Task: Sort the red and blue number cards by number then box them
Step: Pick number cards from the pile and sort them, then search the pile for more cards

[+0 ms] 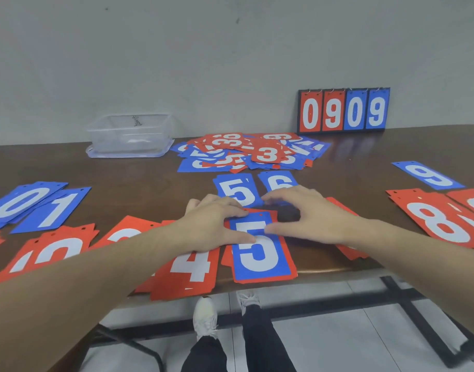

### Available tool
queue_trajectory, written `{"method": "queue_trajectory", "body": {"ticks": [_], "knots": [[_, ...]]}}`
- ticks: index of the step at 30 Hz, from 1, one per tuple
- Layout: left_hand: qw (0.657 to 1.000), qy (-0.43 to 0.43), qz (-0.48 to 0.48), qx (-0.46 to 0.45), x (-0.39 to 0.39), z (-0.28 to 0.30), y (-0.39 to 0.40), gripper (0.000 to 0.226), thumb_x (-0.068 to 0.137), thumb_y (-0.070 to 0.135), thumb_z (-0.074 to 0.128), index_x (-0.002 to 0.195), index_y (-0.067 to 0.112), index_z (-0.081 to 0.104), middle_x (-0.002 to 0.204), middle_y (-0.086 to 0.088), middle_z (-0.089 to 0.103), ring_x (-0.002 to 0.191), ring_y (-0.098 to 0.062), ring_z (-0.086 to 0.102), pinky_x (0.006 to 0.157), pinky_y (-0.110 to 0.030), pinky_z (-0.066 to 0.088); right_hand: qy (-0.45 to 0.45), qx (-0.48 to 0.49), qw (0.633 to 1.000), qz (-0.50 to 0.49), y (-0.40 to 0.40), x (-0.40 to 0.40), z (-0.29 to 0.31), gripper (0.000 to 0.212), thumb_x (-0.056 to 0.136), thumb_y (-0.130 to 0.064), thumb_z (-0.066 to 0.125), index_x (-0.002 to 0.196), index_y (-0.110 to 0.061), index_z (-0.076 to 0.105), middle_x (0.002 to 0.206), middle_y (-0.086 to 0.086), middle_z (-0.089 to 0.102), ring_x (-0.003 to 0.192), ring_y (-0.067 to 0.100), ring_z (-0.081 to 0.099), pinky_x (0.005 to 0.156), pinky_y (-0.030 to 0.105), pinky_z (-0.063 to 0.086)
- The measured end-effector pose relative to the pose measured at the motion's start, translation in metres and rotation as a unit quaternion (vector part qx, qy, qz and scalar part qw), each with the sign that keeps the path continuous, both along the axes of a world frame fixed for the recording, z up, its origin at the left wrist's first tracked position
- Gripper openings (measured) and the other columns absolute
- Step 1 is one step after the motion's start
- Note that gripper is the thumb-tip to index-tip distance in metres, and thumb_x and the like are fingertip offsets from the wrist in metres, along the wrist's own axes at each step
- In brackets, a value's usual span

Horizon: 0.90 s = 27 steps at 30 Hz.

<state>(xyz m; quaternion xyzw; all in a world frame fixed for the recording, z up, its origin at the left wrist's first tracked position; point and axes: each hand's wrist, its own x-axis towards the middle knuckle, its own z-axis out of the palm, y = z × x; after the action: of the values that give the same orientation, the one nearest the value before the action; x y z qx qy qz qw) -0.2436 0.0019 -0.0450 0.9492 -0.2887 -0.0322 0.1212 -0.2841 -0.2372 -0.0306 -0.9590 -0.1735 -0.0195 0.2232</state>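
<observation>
Fingers of the left hand [214,224] and right hand [308,213] lie straight, pressing the blue 5 card [260,253] onto a red stack at the table's [139,181] six-o'clock edge; clear box [131,135] at eleven o'clock.

Bare table [139,183] before clear box [130,135]

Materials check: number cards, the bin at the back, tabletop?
Blue 5 card: thin stiff sheet, likely plastic or coated card; flat, matte, punched hole. Bin: clear plastic, wall visible through it. Table: dark brown glossy wood-look surface, reflects the scoreboard.
</observation>
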Motion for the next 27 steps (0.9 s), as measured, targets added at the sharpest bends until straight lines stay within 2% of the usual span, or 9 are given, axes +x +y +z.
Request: {"method": "queue_trajectory", "body": {"ticks": [2,4,6,8,15,18,21,24,27], "knots": [[1.0,0.007,0.007,-0.024,-0.001,0.0,0.001,0.064,0.085,0.07,0.057,0.142,0.041,0.049,0.146,0.025,0.042,0.138,-0.006,0.028,0.11,-0.035,0.018,0.039,-0.036,0.998,0.028,0.004,-0.012,-0.006,0.087,0.075,-0.074,0.069,0.15,-0.046,0.033,0.15,-0.024,0.043,0.141,0.001,0.032,0.119,0.032,0.024],[0.999,-0.003,0.013,-0.046,-0.002,0.001,0.005,0.055,0.093,0.058,0.057,0.143,0.038,0.048,0.145,0.021,0.047,0.137,-0.006,0.037,0.112,-0.037,0.023,0.043,-0.092,0.994,0.041,0.006,-0.017,-0.013,0.099,0.072,-0.081,0.065,0.154,-0.049,0.019,0.16,-0.019,0.03,0.148,0.005,0.021,0.123,0.034,0.015],[0.998,-0.021,0.01,-0.056,-0.004,0.003,0.01,0.049,0.098,0.046,0.056,0.145,0.035,0.048,0.142,0.017,0.051,0.131,-0.004,0.044,0.112,-0.032,0.026,0.042,-0.124,0.99,0.047,0.006,-0.016,-0.015,0.1,0.074,-0.084,0.059,0.156,-0.05,0.013,0.163,-0.017,0.024,0.151,0.005,0.014,0.126,0.038,0.006],[0.998,-0.024,0.003,-0.06,-0.007,0.004,0.016,0.047,0.101,0.036,0.056,0.146,0.032,0.047,0.142,0.016,0.053,0.128,-0.003,0.048,0.107,-0.019,0.025,0.042,-0.141,0.987,0.067,0.006,-0.013,-0.011,0.097,0.077,-0.084,0.055,0.156,-0.05,0.011,0.163,-0.021,0.025,0.151,0.0,0.012,0.127,0.043,-0.003],[0.993,0.038,0.02,-0.114,-0.01,0.004,0.027,0.048,0.103,0.017,0.048,0.147,0.034,0.045,0.139,0.022,0.057,0.132,0.003,0.046,0.088,0.004,0.031,0.033,-0.121,0.989,0.078,0.009,-0.018,-0.004,0.083,0.085,-0.071,0.06,0.154,-0.046,0.021,0.153,-0.024,0.043,0.145,-0.003,0.027,0.126,0.044,-0.003],[0.987,0.047,0.022,-0.153,-0.014,0.006,0.025,0.045,0.105,0.016,0.042,0.146,0.032,0.047,0.134,0.019,0.06,0.128,0.001,0.049,0.096,-0.006,0.036,-0.005,-0.081,0.994,0.078,0.008,-0.027,-0.009,0.08,0.085,-0.065,0.066,0.151,-0.054,0.022,0.142,-0.026,0.054,0.134,-0.004,0.037,0.122,0.029,0.015],[0.961,0.061,0.04,-0.268,-0.021,0.013,0.018,0.034,0.108,0.026,0.037,0.134,0.033,0.057,0.125,0.014,0.067,0.117,0.001,0.057,0.097,-0.008,0.038,0.011,0.092,0.995,0.031,0.007,-0.036,-0.007,0.082,0.081,-0.049,0.08,0.137,-0.073,0.024,0.129,-0.027,0.063,0.121,-0.007,0.052,0.106,0.022,0.041],[0.887,0.15,0.084,-0.429,-0.024,0.028,0.007,0.025,0.107,0.037,0.039,0.111,0.037,0.063,0.117,0.005,0.069,0.102,-0.009,0.069,0.087,-0.02,0.055,0.024,0.254,0.967,-0.013,0.008,-0.03,0.004,0.091,0.074,-0.033,0.089,0.136,-0.068,0.034,0.127,-0.025,0.063,0.119,0.001,0.061,0.103,0.03,0.049],[0.815,0.241,0.111,-0.516,-0.018,0.043,0.0,0.023,0.103,0.045,0.047,0.114,0.032,0.062,0.114,-0.004,0.072,0.092,-0.023,0.075,0.075,-0.029,0.06,0.054,0.304,0.951,-0.022,0.01,-0.013,0.021,0.089,0.079,-0.021,0.086,0.143,-0.055,0.034,0.138,-0.012,0.06,0.11,0.016,0.07,0.094,0.046,0.058]]}}
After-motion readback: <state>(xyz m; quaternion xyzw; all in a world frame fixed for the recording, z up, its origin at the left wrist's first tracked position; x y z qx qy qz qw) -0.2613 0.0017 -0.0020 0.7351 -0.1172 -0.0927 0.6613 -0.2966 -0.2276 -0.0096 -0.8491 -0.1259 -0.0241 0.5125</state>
